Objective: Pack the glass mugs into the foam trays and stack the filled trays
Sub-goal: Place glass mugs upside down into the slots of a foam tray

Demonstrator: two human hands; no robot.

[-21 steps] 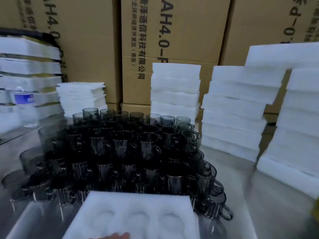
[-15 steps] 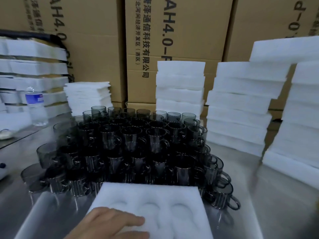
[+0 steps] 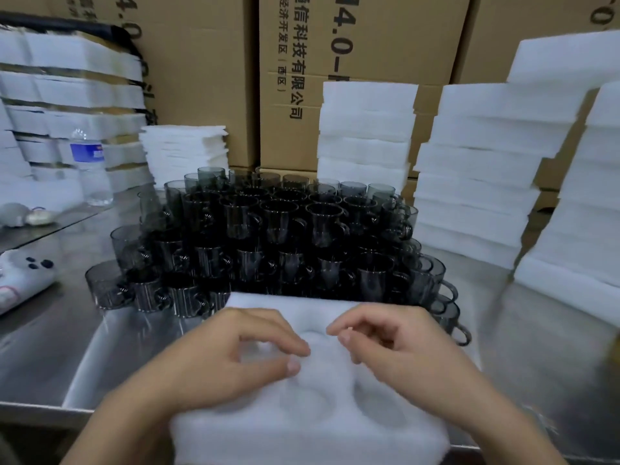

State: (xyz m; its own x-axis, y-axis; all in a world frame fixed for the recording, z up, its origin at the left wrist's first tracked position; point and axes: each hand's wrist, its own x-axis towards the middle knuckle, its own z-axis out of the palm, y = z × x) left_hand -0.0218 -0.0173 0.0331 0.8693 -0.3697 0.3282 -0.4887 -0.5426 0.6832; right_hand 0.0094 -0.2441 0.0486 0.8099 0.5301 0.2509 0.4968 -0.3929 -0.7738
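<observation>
Head view of the tray-loading step at its outset: an empty foam tray (image 3: 268,441) is lying at the near edge of the counter (image 3: 67,330), its round pockets facing up and none of them holding a mug. Both hands are hovering over the tray's middle. The left hand (image 3: 235,357) is showing loosely curled fingers, with the thumb tip close to the index tip. The right hand (image 3: 396,347) is curling just as loosely, its fingertips pointing toward the left hand. Neither is gripping anything visible, and whether the fingertips are touching the foam cannot be told through the blur. The glass mugs (image 3: 285,236) are standing upright in a dense, tiered block just behind the tray, handles mostly turned to the right, the front row sitting right at the tray's far edge. By this reading, packing of this tray is only beginning. The next move is calling for a hand to reach over the far edge, take a front-row mug without jostling its neighbours, and seat it in a pocket. Foam stacks (image 3: 486,179) are standing to the right, the likely place for filled trays.
</observation>
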